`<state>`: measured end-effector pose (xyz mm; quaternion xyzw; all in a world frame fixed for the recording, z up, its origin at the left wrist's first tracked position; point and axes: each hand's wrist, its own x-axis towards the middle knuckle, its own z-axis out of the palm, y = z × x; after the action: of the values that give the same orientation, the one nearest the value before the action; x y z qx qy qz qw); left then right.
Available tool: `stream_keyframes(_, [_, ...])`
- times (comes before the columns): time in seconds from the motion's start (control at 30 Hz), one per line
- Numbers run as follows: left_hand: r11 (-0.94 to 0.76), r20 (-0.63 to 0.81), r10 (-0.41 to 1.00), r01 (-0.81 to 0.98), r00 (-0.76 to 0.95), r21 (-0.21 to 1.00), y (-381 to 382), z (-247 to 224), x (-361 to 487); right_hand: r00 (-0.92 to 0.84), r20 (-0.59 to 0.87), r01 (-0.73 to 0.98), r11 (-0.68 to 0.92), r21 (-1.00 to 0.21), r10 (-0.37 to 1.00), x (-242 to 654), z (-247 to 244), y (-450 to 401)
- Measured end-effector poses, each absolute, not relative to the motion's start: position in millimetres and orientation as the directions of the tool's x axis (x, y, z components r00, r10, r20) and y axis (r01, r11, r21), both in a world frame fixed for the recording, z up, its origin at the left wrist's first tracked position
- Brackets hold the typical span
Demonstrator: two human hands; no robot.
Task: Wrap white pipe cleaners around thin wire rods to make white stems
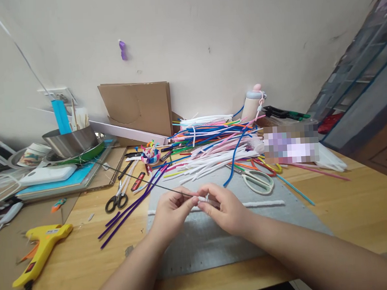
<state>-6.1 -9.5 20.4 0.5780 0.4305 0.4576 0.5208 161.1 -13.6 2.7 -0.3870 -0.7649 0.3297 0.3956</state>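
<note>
My left hand (175, 211) pinches a long thin dark rod (143, 180), which slants up to the left over the table. Close against it, my right hand (223, 207) has its fingers closed on a small white piece (203, 199) at the rod's near end. The fingertips of both hands nearly touch. Beneath them a white pipe cleaner (264, 203) lies across a grey mat (214, 243). Part of the white piece is hidden by the fingers.
A yellow glue gun (45, 246), black scissors (117, 202) and purple pipe cleaners (126, 215) lie on the left. Behind the mat are heaped pipe cleaners (213, 154). White-handled scissors (258, 182) rest at its right; a bottle (250, 106) stands by the wall.
</note>
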Motion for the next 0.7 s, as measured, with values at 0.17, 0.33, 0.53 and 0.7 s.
stream_keyframes(0.17, [-0.095, 0.086, 0.977, 0.036, 0.193, 0.995, -9.4, 13.6, -5.1, -0.372, 0.535, 0.373, 0.65, -0.662, 0.759, 164.1, 1.5, -11.1])
stream_keyframes(0.33, [-0.126, 0.112, 0.96, 0.039, 0.256, 0.991, -9.3, 11.8, -7.9, -0.373, 0.562, 0.438, 0.674, -0.595, 0.738, 167.3, 6.0, -8.4])
stream_keyframes(0.53, [-0.145, 0.119, 0.964, 0.093, 0.238, 0.985, -8.4, 14.2, -8.9, -0.412, 0.575, 0.479, 0.705, -0.524, 0.707, 167.8, 7.6, -7.4])
stream_keyframes(0.7, [-0.232, 0.191, 0.955, 0.171, 0.225, 0.957, -8.9, 13.7, -10.2, -0.461, 0.523, 0.489, 0.697, -0.525, 0.717, 168.4, 5.1, -6.2])
